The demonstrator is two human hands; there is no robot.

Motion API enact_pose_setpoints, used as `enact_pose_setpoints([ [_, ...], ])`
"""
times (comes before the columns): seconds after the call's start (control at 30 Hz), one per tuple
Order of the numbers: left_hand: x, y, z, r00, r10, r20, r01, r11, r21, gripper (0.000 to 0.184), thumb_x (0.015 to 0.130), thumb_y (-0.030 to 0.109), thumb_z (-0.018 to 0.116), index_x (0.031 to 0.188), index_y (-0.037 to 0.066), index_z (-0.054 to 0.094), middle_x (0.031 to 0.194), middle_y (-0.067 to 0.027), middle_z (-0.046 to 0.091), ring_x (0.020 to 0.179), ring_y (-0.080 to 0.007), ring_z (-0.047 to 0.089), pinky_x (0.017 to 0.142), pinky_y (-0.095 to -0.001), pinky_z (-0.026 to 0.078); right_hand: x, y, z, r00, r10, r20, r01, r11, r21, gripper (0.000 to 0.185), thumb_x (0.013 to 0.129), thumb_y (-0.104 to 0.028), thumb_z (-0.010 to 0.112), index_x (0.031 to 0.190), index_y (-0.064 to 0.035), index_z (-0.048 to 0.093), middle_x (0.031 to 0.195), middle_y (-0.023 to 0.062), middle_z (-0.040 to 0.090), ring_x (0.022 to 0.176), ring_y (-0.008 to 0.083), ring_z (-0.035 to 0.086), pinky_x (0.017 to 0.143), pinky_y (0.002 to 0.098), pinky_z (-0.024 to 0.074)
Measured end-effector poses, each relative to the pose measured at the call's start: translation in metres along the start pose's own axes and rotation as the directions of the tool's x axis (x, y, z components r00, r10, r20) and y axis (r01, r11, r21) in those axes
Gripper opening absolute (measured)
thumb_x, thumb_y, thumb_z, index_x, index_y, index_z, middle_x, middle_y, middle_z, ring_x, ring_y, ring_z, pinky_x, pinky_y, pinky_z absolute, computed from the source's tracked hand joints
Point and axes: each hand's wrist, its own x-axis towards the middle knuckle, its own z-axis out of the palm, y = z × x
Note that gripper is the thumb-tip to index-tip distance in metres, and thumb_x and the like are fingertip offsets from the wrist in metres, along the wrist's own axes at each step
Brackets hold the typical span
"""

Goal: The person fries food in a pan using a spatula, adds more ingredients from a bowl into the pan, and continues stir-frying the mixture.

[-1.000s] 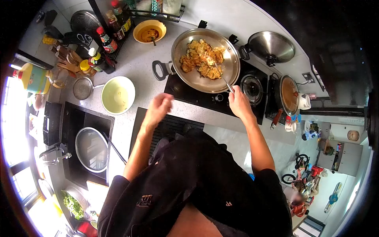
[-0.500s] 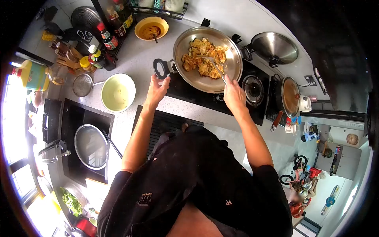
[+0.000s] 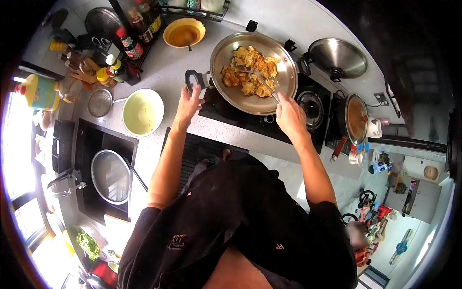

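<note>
A wide stainless-steel wok (image 3: 284,91) sits over the stove. Browned pieces of scrambled egg (image 3: 248,60) lie in its middle. My left hand (image 3: 189,105) grips the lower part of the wok's dark loop handle (image 3: 189,77), its fingers partly hidden there. Closed round the thin shaft of a metal spatula (image 3: 270,87), my right hand (image 3: 291,115) is at the wok's near right rim. The spatula's head rests among the egg pieces.
Left of the wok stand a pale green bowl (image 3: 126,115), a strainer (image 3: 99,102) and sauce bottles (image 3: 126,71). A yellow bowl (image 3: 169,33) with brown liquid stands behind. On the right are a bare burner (image 3: 310,108), a steel lid (image 3: 337,58) and a covered pot (image 3: 356,118).
My right hand has shifted slightly right and down with the spatula. The wok and my left hand have barely moved. The view has shifted a little.
</note>
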Motion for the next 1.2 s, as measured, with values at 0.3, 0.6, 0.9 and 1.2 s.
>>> enact_pose_setpoints([
  [0.3,0.018,-0.011,0.0,0.999,-0.026,0.032,0.026,1.0,-0.015,0.041,0.104,0.031,0.046,0.128,-0.002,0.043,0.107,-0.0173,0.07,0.082,-0.0228,0.072,0.07,-0.0351,0.056,-0.022,-0.01,-0.033,0.991,0.051,0.128,-0.05,0.999,-0.016,0.036,0.095,-0.015,0.057,0.128,-0.0028,0.063,0.1,0.0234,0.069,0.091,0.0396,0.069,0.083,0.0492,0.0548],
  [0.6,0.016,-0.008,-0.003,0.998,-0.024,0.05,0.025,1.0,-0.01,0.039,0.104,0.031,0.047,0.128,0.0,0.044,0.105,-0.0154,0.07,0.081,-0.0208,0.071,0.069,-0.0335,0.056,0.003,0.002,-0.007,0.999,0.039,0.026,-0.038,0.999,-0.036,0.036,0.096,-0.016,0.055,0.128,0.0005,0.061,0.105,0.0254,0.068,0.093,0.0405,0.069,0.084,0.049,0.0555],
  [0.9,0.019,-0.013,-0.006,0.999,0.0,0.052,0.0,1.0,0.003,0.038,0.105,0.031,0.048,0.126,0.0,0.046,0.107,-0.0154,0.07,0.082,-0.0209,0.072,0.068,-0.0329,0.056,0.031,0.022,-0.061,0.986,0.16,0.037,-0.157,0.986,-0.064,0.028,0.099,-0.022,0.051,0.114,-0.0042,0.067,0.096,0.024,0.071,0.094,0.0409,0.069,0.087,0.0522,0.0543],
  [1.2,0.021,-0.011,-0.006,0.998,0.03,0.062,-0.031,1.0,0.005,0.038,0.105,0.027,0.046,0.127,-0.003,0.044,0.111,-0.0179,0.069,0.085,-0.023,0.072,0.07,-0.0344,0.058,0.095,0.066,-0.103,0.924,0.274,0.268,-0.163,0.913,-0.374,0.032,0.092,-0.021,0.057,0.104,0.0052,0.071,0.107,0.032,0.068,0.106,0.0456,0.066,0.094,0.0524,0.052],
])
